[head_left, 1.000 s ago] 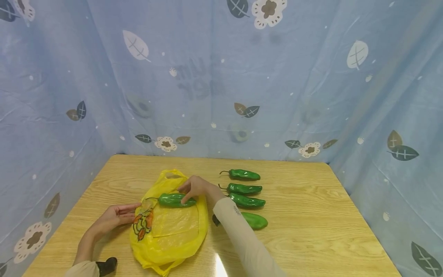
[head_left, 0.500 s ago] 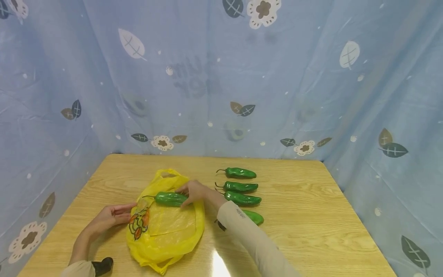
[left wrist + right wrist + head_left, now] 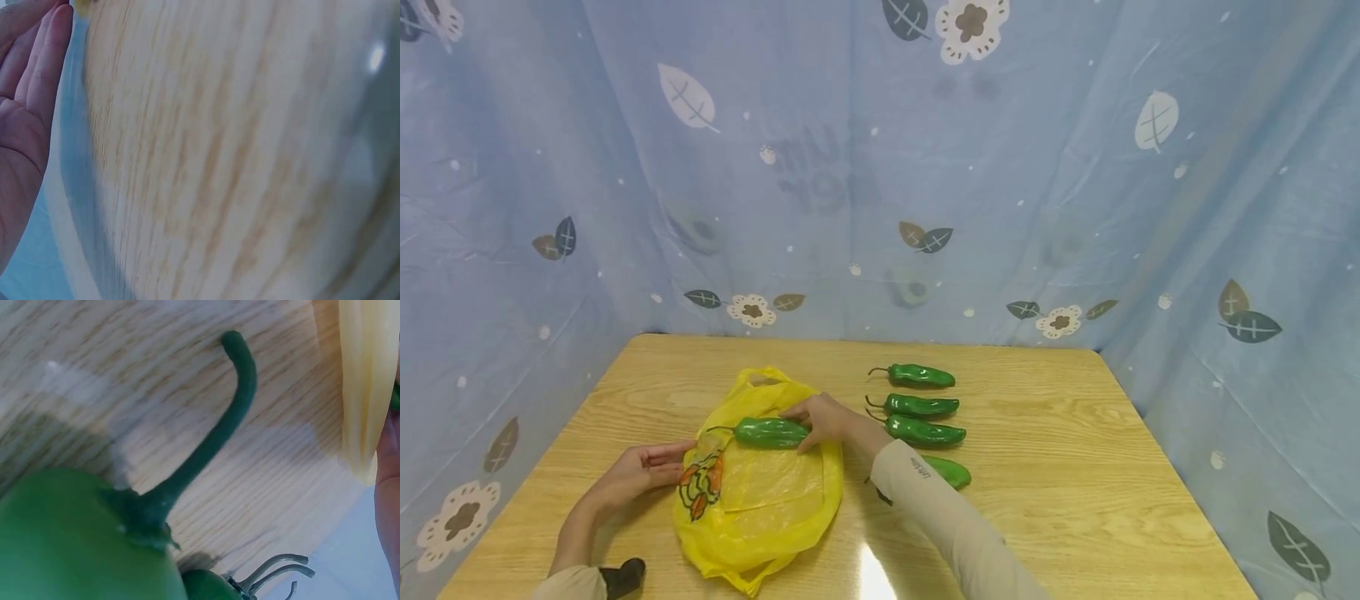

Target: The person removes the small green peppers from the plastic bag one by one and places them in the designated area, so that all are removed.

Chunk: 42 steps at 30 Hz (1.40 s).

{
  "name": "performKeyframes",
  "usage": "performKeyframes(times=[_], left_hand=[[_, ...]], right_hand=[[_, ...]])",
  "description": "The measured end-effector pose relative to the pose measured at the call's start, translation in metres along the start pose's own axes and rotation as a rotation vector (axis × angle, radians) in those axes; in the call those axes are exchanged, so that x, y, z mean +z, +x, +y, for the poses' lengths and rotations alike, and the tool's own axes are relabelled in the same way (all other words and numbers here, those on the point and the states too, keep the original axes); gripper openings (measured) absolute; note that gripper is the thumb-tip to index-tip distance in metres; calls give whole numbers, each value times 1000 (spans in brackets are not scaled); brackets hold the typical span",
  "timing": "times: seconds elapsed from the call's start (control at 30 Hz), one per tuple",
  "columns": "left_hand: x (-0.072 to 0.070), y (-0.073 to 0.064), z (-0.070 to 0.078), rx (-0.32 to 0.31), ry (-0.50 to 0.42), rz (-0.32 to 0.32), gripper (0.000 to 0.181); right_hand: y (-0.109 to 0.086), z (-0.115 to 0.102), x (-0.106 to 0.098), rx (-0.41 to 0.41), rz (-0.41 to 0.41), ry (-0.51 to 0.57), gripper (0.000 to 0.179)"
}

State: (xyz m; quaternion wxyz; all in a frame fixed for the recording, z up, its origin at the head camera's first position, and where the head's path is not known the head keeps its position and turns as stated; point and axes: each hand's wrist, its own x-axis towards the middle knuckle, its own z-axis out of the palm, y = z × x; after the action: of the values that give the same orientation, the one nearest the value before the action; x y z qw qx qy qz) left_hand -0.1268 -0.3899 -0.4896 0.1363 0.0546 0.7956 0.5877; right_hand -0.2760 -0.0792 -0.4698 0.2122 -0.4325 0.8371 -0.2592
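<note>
A yellow plastic bag (image 3: 760, 521) with an orange and black print lies spread on the table. On it, towards the back, is a green pepper (image 3: 767, 432), stem to the left; whether it is inside or on top I cannot tell. My right hand (image 3: 829, 423) grips the pepper's right end between thumb and fingers. In the right wrist view this hand (image 3: 389, 469) shows at the right edge beside the bag (image 3: 365, 381). With fingers nearly straight, my left hand (image 3: 636, 475) touches the bag's left edge. The left wrist view shows these fingers (image 3: 47, 69) extended.
Several more green peppers lie right of the bag, among them a back one (image 3: 917, 375) and a lighter one (image 3: 947, 472) partly under my right sleeve (image 3: 947, 525). The wooden table (image 3: 1075, 467) is enclosed by a blue patterned curtain (image 3: 1037, 208).
The head view has shifted slightly. My right hand stays on the pepper with little movement, its thumb edging a bit to the right. The left hand keeps its place at the bag.
</note>
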Motion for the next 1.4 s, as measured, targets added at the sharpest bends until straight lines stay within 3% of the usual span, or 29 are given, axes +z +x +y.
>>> performKeyframes(times=[0.3, 0.67, 0.9, 1.17, 1.4], left_hand=[[3, 5, -3, 3, -17, -28, 57], [5, 11, -1, 18, 12, -28, 55], [-3, 5, -2, 10, -35, -46, 56], [-5, 5, -2, -7, -28, -43, 57], [-6, 1, -6, 23, -50, -85, 53]], right_hand=[[-4, 6, -6, -30, 53, -85, 50], [-8, 4, -7, -19, 212, 39, 45], [-13, -10, -34, -28, 354, 143, 43], [-44, -13, -56, -61, 452, 295, 45], [-81, -13, -64, -66, 446, 362, 45]])
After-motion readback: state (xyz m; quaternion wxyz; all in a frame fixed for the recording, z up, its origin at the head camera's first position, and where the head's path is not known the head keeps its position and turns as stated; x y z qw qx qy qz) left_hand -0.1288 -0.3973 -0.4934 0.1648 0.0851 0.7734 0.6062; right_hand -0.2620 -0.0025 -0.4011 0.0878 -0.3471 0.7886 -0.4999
